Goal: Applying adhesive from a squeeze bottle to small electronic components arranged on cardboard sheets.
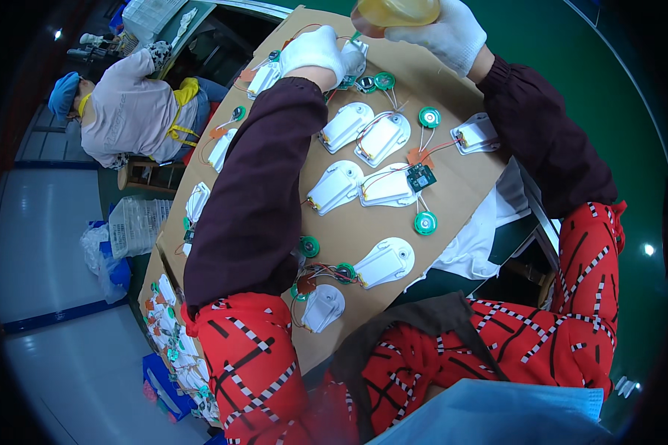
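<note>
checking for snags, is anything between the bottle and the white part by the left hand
Nothing visible: the green tip of the bottle sits by the white part, with the left hand to its left; contact is unclear.

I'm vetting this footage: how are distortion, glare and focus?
Head view throughout: edges bow toward a dark rim; a bright glare spot shows on the green floor; the blue mask looks slightly soft; the white pieces look fairly sharp.

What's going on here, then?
Someone's gloved right hand holds an amber bottle, nozzle down, near a white part beside the gloved left hand. More white pieces, some wired to green discs, lie spread across brown cardboard. Another person sits off to the left.
</note>
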The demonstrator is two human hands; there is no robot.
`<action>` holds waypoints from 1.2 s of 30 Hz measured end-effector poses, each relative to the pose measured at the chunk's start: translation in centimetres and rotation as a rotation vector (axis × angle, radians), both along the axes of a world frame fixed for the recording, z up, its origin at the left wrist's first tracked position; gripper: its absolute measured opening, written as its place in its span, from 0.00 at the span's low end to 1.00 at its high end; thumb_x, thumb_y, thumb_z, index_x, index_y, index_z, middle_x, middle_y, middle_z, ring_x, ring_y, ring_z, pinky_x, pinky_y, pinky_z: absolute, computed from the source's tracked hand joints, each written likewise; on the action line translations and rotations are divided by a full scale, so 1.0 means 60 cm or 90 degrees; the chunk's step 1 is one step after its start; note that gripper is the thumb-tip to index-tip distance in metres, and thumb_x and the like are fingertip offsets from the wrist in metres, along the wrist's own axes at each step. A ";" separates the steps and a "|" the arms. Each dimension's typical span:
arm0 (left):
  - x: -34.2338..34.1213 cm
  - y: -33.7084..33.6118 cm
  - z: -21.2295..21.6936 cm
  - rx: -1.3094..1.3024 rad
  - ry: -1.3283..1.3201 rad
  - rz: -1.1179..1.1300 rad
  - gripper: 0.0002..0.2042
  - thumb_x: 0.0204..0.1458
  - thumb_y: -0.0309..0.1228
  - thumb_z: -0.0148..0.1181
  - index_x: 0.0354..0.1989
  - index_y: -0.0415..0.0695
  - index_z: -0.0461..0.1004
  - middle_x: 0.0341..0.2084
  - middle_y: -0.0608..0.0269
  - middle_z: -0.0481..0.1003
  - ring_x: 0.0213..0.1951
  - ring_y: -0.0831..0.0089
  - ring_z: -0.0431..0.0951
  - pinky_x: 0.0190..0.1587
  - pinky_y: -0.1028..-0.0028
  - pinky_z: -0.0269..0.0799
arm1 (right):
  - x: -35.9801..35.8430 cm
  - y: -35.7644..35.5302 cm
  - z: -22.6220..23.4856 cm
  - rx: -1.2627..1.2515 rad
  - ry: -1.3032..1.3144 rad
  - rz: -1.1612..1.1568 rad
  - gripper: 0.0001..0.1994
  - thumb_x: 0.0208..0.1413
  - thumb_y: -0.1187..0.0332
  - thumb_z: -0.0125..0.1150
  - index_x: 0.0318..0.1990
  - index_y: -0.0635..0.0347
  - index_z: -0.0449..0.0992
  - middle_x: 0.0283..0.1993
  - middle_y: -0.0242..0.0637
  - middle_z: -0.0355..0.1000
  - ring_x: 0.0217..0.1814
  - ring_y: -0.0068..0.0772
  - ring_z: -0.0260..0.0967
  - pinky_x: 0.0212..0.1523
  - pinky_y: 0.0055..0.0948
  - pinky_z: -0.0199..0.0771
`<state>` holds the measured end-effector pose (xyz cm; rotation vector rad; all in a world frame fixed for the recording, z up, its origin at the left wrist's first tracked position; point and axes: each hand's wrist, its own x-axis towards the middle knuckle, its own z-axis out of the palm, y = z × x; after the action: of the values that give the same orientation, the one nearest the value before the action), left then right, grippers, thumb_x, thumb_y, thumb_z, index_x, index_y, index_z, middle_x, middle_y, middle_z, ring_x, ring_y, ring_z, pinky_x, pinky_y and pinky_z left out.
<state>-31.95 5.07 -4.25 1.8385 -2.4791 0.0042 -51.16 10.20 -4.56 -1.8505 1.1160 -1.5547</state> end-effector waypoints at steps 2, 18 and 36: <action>0.000 -0.003 0.002 0.042 -0.009 0.011 0.34 0.45 0.62 0.56 0.48 0.42 0.75 0.44 0.48 0.77 0.47 0.55 0.77 0.50 0.64 0.71 | 0.000 -0.006 -0.006 -0.005 -0.027 0.012 0.34 0.32 0.72 0.79 0.52 0.58 0.68 0.48 0.33 0.71 0.51 0.25 0.68 0.53 0.28 0.68; -0.007 -0.010 -0.001 0.085 -0.036 0.026 0.34 0.43 0.59 0.61 0.50 0.42 0.75 0.43 0.49 0.77 0.46 0.58 0.78 0.50 0.66 0.71 | -0.009 -0.020 -0.014 -0.097 0.021 0.070 0.33 0.34 0.65 0.81 0.50 0.58 0.69 0.46 0.33 0.72 0.49 0.25 0.68 0.52 0.28 0.69; -0.002 -0.007 -0.010 0.074 -0.028 0.018 0.32 0.40 0.55 0.65 0.51 0.44 0.76 0.44 0.51 0.78 0.46 0.58 0.79 0.51 0.66 0.71 | -0.030 0.000 -0.013 0.009 -0.123 0.155 0.30 0.36 0.77 0.76 0.50 0.59 0.68 0.48 0.36 0.73 0.49 0.29 0.71 0.50 0.30 0.73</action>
<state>-32.04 4.63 -4.85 1.9373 -2.5340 -0.1020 -52.94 10.19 -5.37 -1.7129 0.7827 -1.5392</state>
